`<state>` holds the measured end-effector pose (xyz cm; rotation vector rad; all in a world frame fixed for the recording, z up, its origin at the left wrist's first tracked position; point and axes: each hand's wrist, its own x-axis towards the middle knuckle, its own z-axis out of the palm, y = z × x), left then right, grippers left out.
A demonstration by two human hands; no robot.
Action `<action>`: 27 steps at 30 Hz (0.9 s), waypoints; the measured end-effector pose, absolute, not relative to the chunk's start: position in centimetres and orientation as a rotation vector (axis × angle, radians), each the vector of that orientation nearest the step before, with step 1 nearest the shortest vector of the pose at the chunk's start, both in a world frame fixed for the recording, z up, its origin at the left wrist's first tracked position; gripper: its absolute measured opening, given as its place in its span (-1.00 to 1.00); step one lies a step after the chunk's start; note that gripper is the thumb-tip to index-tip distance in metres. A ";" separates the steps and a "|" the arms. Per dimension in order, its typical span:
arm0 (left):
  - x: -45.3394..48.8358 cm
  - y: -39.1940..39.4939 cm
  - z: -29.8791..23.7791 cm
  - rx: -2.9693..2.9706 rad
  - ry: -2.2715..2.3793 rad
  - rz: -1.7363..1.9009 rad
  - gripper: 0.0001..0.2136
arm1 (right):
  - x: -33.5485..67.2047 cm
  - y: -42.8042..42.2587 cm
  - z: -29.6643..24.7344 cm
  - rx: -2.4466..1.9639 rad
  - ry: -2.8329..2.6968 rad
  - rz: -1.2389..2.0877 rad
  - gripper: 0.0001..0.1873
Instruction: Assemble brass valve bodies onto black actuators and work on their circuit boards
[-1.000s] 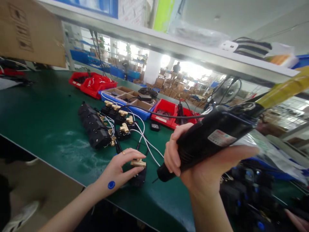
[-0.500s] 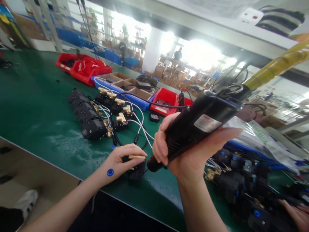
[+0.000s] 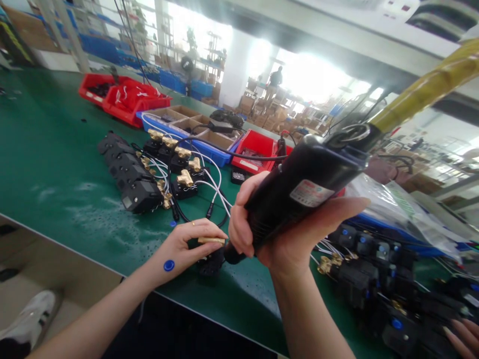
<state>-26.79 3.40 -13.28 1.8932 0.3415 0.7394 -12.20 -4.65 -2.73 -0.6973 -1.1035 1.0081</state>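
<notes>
Head, red bin (image 3: 264, 141), seemingly part-hidden by driver (image 3: 297, 182)

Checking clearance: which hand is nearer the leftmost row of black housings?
Left. The left hand, pinching a brass fitting, is in front and right of the row of black housings; the right hand, gripping a power screwdriver, is farther right.

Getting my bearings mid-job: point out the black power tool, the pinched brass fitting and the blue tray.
Black power tool (image 3: 281, 198): head view, middle of its body.
Brass fitting (image 3: 211, 241): head view, its exposed edge.
Blue tray (image 3: 219, 157): head view, its near wall.
</notes>
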 end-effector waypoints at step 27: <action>-27.0 5.1 -14.1 1.928 0.216 0.678 -0.83 | -10.5 -4.4 0.1 -0.700 -1.042 0.709 -0.24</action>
